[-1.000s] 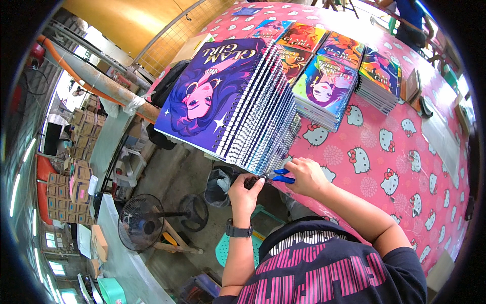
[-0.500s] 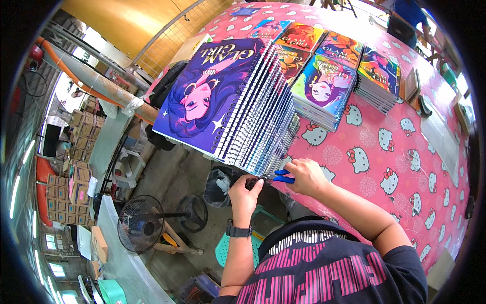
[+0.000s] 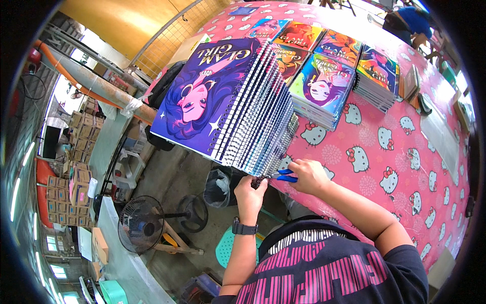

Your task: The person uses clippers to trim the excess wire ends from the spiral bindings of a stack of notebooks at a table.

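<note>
A tall stack of spiral-bound notebooks [image 3: 202,96] with purple illustrated covers leans at the table's left edge, its wire bindings facing right. At the stack's near lower corner, my right hand [image 3: 310,177] grips blue-handled pliers [image 3: 287,177], the jaws pointing left toward the bindings. Right beside them is my left hand [image 3: 249,198], wearing a black watch [image 3: 244,227], its fingers closed round a small dark bunch [image 3: 257,181] that looks like black coil ends. The plier tips and the dark bunch nearly meet; whether they touch I cannot tell.
Shorter piles of colourful spiral notebooks [image 3: 324,88] stand on the pink patterned tablecloth [image 3: 359,158] behind my right hand. Below the table edge are a black-bagged bin [image 3: 218,187], a floor fan [image 3: 142,224] and a green stool [image 3: 230,251]. Stacked cartons [image 3: 66,202] are at far left.
My left hand has shifted slightly right and up, still closed round the dark bunch. The pliers tilt a little differently, and the near end of the purple stack has moved slightly left.
</note>
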Demonstrator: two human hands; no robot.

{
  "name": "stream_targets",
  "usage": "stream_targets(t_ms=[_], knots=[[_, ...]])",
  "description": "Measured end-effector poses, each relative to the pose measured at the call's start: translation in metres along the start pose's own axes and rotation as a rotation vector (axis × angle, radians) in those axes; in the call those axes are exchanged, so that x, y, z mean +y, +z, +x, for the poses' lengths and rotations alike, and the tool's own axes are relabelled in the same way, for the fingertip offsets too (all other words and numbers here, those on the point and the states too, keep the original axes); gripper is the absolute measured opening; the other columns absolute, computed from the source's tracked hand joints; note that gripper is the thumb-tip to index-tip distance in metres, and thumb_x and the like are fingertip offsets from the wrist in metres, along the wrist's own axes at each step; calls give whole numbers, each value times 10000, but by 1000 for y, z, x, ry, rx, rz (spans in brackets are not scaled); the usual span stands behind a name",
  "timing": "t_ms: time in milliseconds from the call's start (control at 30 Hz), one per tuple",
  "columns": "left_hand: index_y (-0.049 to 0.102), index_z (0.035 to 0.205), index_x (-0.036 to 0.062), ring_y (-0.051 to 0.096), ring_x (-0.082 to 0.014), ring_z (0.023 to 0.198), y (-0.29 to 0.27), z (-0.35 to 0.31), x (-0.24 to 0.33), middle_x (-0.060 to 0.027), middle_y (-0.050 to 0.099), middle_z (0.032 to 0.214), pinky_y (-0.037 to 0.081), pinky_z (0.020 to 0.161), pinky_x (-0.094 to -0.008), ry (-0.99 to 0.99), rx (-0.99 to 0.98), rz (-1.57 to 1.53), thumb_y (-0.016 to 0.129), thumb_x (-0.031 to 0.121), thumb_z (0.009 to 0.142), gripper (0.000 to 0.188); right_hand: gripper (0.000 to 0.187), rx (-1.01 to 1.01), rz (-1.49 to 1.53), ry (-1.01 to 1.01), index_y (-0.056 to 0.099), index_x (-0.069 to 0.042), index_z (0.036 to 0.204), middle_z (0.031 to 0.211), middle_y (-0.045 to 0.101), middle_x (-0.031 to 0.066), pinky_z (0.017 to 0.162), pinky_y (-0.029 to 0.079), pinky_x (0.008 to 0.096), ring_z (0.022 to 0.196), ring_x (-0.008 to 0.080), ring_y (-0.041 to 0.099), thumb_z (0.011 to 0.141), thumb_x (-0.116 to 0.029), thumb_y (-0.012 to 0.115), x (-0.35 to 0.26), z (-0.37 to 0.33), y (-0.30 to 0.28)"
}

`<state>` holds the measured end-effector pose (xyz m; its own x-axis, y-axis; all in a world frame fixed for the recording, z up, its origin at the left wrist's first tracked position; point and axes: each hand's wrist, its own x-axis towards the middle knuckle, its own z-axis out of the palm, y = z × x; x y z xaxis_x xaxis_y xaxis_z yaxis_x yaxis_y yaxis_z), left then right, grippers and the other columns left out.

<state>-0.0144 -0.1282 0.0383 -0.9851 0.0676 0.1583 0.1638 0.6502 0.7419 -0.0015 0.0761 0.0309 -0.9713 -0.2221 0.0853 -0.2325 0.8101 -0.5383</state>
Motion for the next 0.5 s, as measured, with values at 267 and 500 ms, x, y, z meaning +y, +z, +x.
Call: stream_targets(t_ms=[267,500], knots=[[636,828,-26,629,-314,706,-4,-3,4,-173,642,778,482,646,-374,-57,-55,-21,733,141,736,215,484,108,-102,-81,573,-72,1005,913,564,87,824,431,413,935,269,551,594,-237,765,7,-1,5],[635,816,-34,632,-313,670,-2,-2,4,-177,642,756,483,615,-369,-38,-50,-7,728,139,743,210,511,90,-96,-62,561,-73,1029,944,557,88,839,419,411,972,267,532,593,-242,765,6,-3,1]])
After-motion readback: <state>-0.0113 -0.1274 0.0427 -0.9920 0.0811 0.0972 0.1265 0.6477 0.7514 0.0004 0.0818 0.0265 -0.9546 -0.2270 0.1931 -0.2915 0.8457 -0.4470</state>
